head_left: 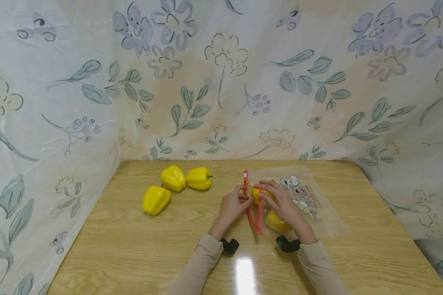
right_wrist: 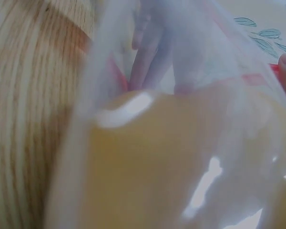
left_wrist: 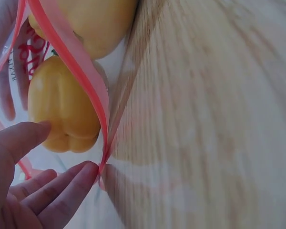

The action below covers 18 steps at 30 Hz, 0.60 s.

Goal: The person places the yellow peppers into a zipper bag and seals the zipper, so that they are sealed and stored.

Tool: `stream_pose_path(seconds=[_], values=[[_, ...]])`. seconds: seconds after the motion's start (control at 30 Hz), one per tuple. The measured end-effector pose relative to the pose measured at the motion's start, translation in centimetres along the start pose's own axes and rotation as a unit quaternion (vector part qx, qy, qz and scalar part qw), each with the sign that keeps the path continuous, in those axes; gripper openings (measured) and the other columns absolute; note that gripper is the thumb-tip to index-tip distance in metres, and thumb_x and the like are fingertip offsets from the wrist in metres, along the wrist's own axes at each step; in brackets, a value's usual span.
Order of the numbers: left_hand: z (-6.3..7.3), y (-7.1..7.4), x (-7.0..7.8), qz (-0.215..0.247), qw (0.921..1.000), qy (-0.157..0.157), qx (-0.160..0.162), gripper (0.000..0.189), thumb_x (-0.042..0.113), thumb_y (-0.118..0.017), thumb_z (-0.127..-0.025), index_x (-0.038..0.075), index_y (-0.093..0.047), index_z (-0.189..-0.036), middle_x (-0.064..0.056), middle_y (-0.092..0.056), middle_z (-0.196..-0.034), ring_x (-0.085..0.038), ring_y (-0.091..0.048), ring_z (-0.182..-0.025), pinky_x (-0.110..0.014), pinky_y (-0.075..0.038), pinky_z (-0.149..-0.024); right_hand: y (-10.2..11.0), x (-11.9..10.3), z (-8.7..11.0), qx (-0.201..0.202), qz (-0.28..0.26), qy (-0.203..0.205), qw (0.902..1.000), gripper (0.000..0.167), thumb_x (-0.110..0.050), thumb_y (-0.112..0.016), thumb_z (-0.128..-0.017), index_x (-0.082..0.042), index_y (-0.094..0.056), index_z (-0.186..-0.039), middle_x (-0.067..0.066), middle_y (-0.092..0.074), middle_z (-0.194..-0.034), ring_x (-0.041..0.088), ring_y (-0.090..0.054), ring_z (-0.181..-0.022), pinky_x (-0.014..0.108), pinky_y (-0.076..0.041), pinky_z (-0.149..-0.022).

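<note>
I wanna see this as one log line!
left hand: touches red rim of clear bag; right hand: at rim; inside bag: two yellow peppers; table: three yellow peppers

We see glossy, smooth-skinned yellow bell peppers [head_left: 156, 200] left of centre, a shiny clear plastic zip bag [head_left: 303, 200] right of centre, a sheeny wood-grain tabletop [head_left: 133, 254] across the bottom, and matt floral cloth [head_left: 221, 114] filling the top.
</note>
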<state>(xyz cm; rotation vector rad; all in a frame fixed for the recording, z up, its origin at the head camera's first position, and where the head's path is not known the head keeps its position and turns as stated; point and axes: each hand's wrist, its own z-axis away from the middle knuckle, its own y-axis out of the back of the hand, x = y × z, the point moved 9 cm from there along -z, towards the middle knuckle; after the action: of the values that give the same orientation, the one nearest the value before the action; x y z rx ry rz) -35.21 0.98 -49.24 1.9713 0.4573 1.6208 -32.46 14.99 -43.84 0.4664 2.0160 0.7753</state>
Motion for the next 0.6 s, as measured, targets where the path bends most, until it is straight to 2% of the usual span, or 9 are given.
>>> stream_pose_path(seconds=[0.33, 0.47, 0.6], values=[[0.5, 0.1, 0.1, 0.047, 0.9984, -0.025, -0.021, 0.045, 0.029, -0.063, -0.088, 0.008, -0.050, -0.125, -0.009, -0.070, -0.095, -0.017, -0.068, -0.083, -0.026, -0.055, -0.073, 0.1, -0.2, 0.2, -0.001, 0.012, 0.000, 0.9999, 0.031, -0.030, -0.054, -0.094, -0.023, -0.059, -0.123, 0.002, -0.051, -0.131, 0.027, -0.046, -0.123, 0.054, -0.040, -0.097], [1.0, 0.8, 0.3, 0.056, 0.9977, -0.028, -0.025, 0.044, 0.028, -0.063, -0.089, 0.009, -0.051, -0.126, -0.007, -0.070, -0.096, -0.016, -0.068, -0.083, -0.027, -0.054, -0.074, 0.1, -0.3, 0.2, 0.000, 0.011, 0.006, 0.9999, 0.030, -0.029, -0.055, -0.093, -0.022, -0.059, -0.123, 0.003, -0.051, -0.131, 0.027, -0.045, -0.123, 0.053, -0.040, -0.097], [1.5, 1.9, 0.5, 0.050, 0.9977, -0.043, -0.016, 0.041, 0.024, -0.064, -0.089, 0.010, -0.052, -0.125, -0.006, -0.070, -0.095, -0.015, -0.067, -0.083, -0.025, -0.054, -0.073, 0.1, -0.3, 0.2, 0.000, 0.010, 0.005, 0.9999, 0.031, -0.029, -0.055, -0.093, -0.023, -0.059, -0.123, 0.003, -0.051, -0.131, 0.028, -0.045, -0.124, 0.054, -0.039, -0.098]])
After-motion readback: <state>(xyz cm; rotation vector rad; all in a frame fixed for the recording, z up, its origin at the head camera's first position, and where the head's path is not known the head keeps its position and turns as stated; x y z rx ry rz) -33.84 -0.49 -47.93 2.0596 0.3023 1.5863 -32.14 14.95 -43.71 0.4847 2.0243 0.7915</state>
